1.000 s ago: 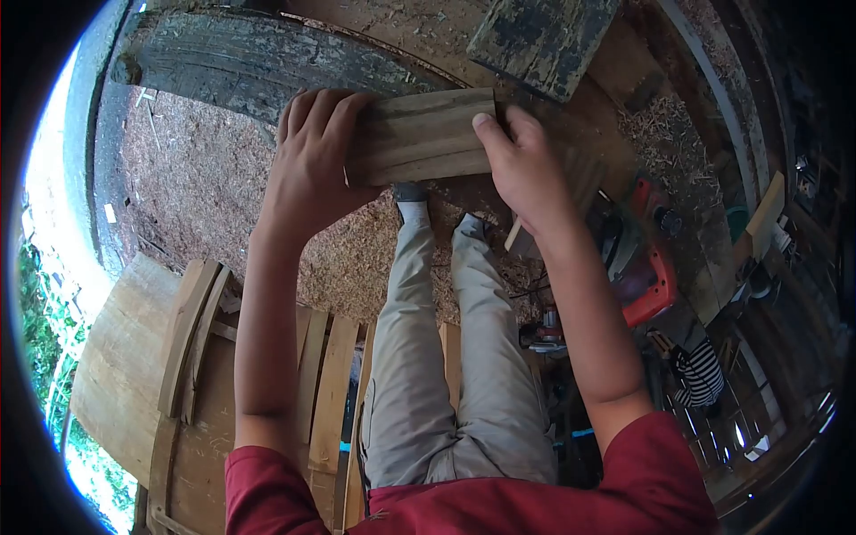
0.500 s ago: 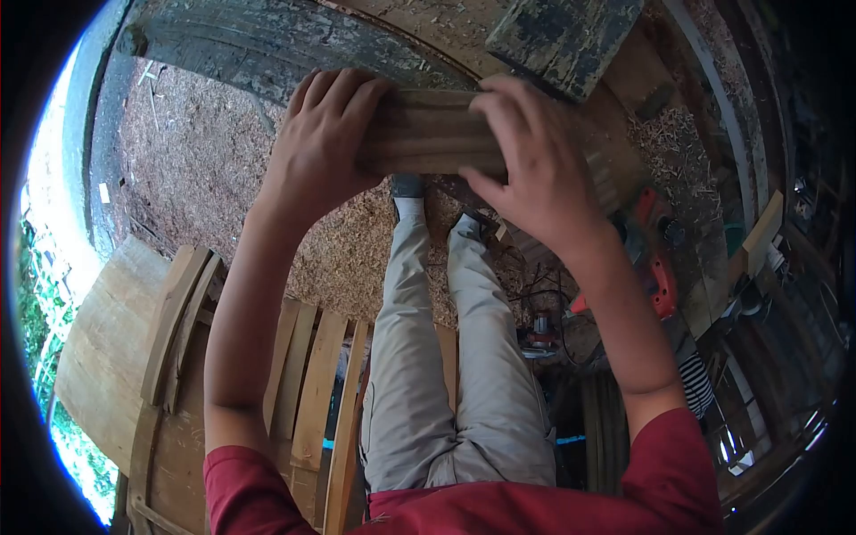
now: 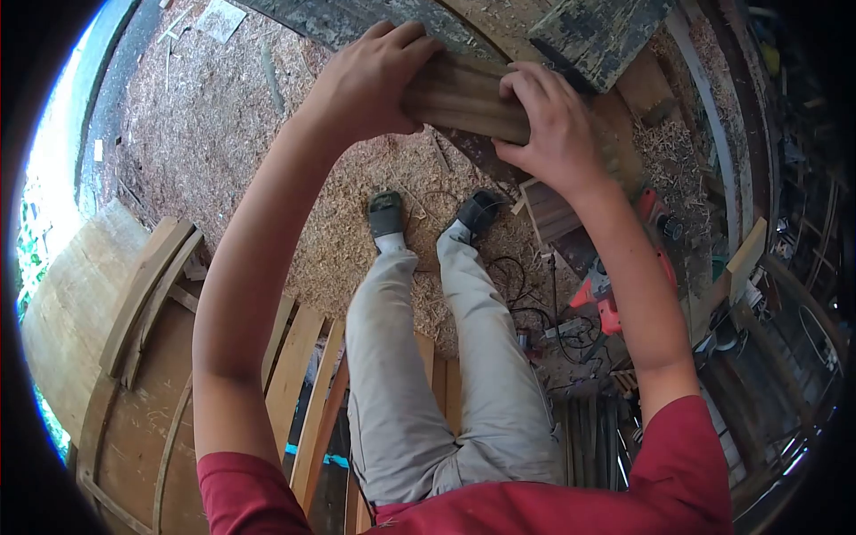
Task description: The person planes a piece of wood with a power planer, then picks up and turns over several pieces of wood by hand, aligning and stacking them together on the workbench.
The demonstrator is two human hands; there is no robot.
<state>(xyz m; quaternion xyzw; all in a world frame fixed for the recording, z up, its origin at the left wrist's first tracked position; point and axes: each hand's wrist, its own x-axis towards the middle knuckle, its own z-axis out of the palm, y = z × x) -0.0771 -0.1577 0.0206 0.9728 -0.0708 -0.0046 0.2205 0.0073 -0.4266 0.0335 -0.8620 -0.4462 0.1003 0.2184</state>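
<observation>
A brown wooden board (image 3: 468, 96) with lengthwise grooves is held out in front of me, above the shavings-covered ground. My left hand (image 3: 370, 85) is wrapped round its left end, and my right hand (image 3: 557, 125) grips the other end with thumb below and fingers over the top. The board slopes, its right end lower in the view. My fingers hide both ends of it. Just below my right hand lies another piece of wood (image 3: 551, 214).
A red power tool (image 3: 611, 312) lies by my right forearm, with dark cables (image 3: 535, 316) near it. Weathered planks (image 3: 602, 40) lie beyond my hands. Wooden slats (image 3: 294, 374) and a curved-edged panel (image 3: 134, 446) are at the lower left. Wood shavings (image 3: 223, 116) cover the ground.
The board has gone from nearly level to tilted, its left end raised. My left hand has moved up and right in the view. Both feet now show fully as the view has shifted.
</observation>
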